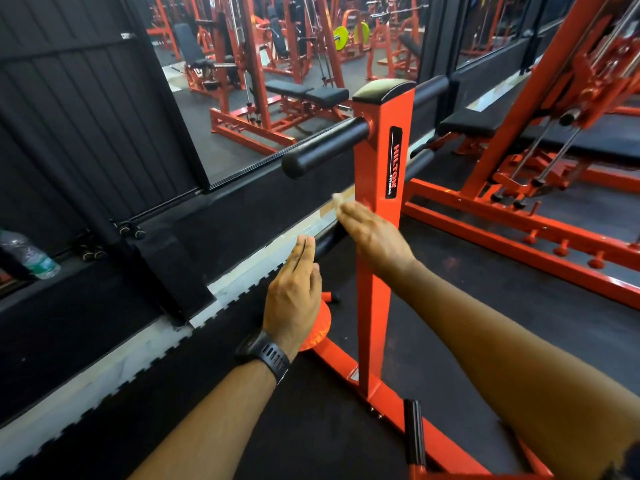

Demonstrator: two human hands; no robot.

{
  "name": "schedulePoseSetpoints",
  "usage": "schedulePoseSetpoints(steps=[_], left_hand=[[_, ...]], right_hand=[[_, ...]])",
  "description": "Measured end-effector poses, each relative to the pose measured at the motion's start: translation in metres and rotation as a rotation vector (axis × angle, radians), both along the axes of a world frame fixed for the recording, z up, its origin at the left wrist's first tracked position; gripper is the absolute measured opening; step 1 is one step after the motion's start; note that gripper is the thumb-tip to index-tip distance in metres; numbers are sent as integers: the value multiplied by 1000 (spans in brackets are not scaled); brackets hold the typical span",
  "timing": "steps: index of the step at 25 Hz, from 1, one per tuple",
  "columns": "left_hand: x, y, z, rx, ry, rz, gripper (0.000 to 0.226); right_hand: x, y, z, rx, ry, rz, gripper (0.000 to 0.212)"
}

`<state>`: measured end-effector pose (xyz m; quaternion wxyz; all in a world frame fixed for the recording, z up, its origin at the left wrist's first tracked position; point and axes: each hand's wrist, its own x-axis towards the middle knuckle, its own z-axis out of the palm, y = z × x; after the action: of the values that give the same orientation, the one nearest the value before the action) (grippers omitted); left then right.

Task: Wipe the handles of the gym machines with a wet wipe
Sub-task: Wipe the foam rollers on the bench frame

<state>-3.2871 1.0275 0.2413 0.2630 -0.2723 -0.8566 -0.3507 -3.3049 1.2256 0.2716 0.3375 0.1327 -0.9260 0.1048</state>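
While the right hand [374, 233] reaches across an orange post [375, 306] in a gym, a scrap of wet wipe [337, 199] shows just past its fingertips, pinched there as far as the motion blur allows one to tell. The wipe sits just above the lower handle [329, 239], a black padded bar running out beneath that hand's fingers. Whether it touches the bar or the post cannot be told. The left hand [294, 292], a black watch [265, 353] on its wrist, is flat, fingers straight and together, holding nothing. Its tips lie at the lower handle's near end. The upper handle [325, 147] juts out well above both hands.

The wipe looks small and is held only at the fingertips, so a quick sweep could drag it loose or bunch it up, leaving bare fingers rubbing the padding. A pass over the top face alone would likely miss the bar's underside and capped end, and the bars beyond the post could be skipped altogether.

By count there are two hands, one wipe, one post and two handles on the hands' side. Two far bar ends [429, 90] show past the post, one short black grip [414, 431] sits below the right forearm, and one water bottle [29, 252] stands far to the left of the left hand.
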Motion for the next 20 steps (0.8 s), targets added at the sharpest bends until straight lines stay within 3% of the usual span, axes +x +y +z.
schedulePoseSetpoints(steps=[5,8,13,16,20], left_hand=[[3,3,2,-9,-39,25,47],[9,6,6,35,-75,49,44],[35,28,30,309,-146,13,36],[56,46,51,537,-380,-128,35],[86,74,66,673,-541,-397,23]], right_hand=[[2,0,4,-144,-2,-67,52],[21,-33,5,-240,-1,16,50],[63,-45,18,-740,70,159,31],[98,-42,26,-1139,-17,217,26],[153,-23,35,-1322,4,147,21]])
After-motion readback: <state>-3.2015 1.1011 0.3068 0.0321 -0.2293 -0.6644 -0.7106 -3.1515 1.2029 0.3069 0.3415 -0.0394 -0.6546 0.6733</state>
